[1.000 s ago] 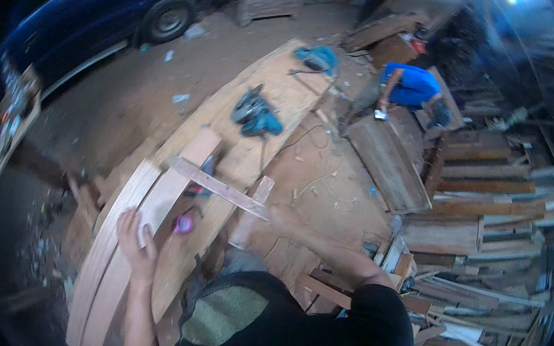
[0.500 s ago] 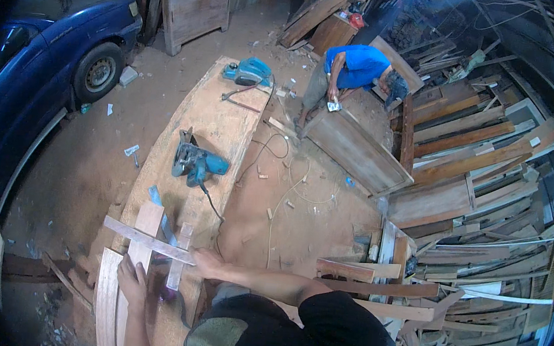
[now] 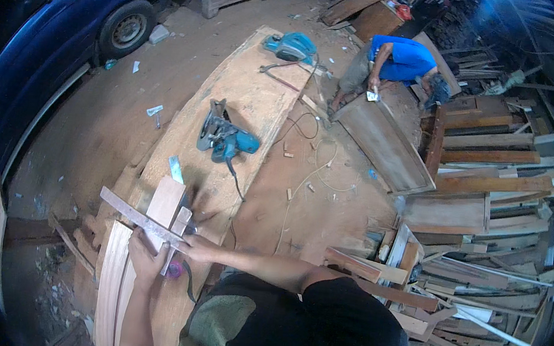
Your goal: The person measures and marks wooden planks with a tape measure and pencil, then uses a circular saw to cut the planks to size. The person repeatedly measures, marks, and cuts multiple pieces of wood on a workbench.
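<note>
Gripping thin wood strip, both hands' fingers clamped: left hand, right hand; grip detail blurry.

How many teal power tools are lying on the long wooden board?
2: one teal power tool mid-board, ahead of the person's hands; another teal power tool at the long wooden board's far end. Others may be hidden among the stacked timber.

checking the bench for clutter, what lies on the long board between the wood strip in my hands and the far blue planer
In the head view, a blue power saw with its cord lies on the board between the strip and the planer.
</note>
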{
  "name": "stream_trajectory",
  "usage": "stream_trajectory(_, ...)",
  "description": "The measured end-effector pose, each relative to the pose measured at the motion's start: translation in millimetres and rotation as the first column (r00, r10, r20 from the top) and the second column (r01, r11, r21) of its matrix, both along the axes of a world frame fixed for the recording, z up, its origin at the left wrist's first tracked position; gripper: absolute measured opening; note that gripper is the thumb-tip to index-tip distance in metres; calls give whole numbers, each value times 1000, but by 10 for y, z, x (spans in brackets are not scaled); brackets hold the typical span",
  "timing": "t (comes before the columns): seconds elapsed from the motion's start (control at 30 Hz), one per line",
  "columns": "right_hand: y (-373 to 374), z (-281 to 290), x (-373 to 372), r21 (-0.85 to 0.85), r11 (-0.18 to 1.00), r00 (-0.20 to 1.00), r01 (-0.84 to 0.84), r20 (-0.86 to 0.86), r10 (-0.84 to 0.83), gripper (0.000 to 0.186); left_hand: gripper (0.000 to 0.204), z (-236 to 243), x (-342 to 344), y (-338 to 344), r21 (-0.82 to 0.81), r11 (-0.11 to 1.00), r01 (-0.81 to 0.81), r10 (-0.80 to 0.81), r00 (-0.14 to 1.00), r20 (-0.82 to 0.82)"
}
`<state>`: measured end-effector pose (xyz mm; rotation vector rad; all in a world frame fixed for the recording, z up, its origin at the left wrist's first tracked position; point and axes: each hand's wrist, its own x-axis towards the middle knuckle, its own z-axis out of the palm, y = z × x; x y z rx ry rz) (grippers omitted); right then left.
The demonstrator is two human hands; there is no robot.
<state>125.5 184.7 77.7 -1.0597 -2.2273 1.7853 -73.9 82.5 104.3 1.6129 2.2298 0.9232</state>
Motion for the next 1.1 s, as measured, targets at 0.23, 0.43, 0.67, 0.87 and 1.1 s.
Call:
stream_trajectory(0.23,175,51,-130,-135,989,995,-64,62,73,49,102,7,-91,-53,-61,995,77,-78,997,-17)
stream_trajectory(0.43,126,12,-123,-245,969,983,-38,165,80,43,117,174,-97,-103,-159,979,127,-140,988,-67)
stream_trajectory(0.67,274,-87,-66,-204,977,978,-58,184,97,48,112,100,-52,-62,-158,984,80,-89,995,-53)
stream_trajectory(0.87,1257,374,189,249,964,954,-89,300,10,45,110,164,-44,52,-169,983,70,-80,996,-47)
stream_trajectory(1.1,2339,179,101,645,327,711,-690,690,139,31,114,138,-64,84,-230,970,78,-92,994,-54)
